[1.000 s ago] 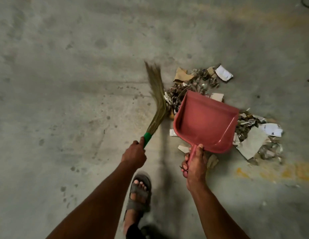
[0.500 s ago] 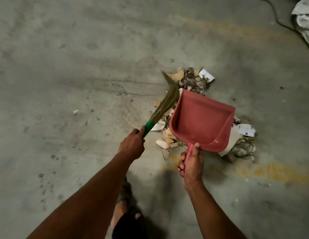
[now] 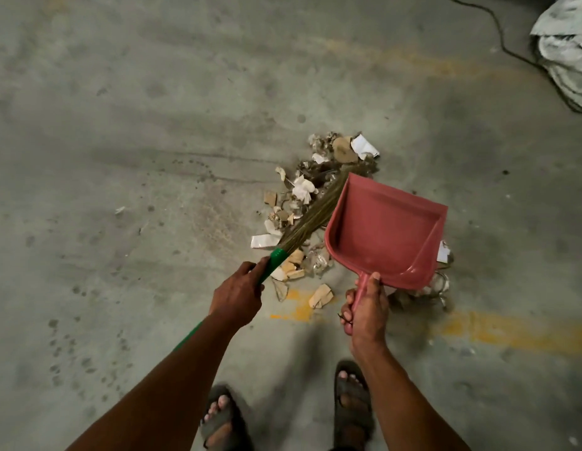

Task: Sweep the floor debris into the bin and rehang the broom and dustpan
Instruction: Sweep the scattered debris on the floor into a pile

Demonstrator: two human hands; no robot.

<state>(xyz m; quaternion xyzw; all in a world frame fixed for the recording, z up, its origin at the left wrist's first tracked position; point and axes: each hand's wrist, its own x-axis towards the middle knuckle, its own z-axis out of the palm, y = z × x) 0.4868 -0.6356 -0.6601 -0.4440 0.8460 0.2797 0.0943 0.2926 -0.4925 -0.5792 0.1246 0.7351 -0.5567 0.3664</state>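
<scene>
Red dustpan [image 3: 385, 229] holds nothing, debris [image 3: 302, 190] lying beside it on floor [image 3: 120, 125].

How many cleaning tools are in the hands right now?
2. The broom is gripped by the left hand, its bristles lying across the debris. The red dustpan is held by its handle in the right hand, beside the pile.

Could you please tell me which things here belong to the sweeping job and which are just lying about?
Job:
broom, gripped by the left hand
red dustpan, held by the right hand
debris pile

Lying about:
black cable
crumpled white sack
</scene>
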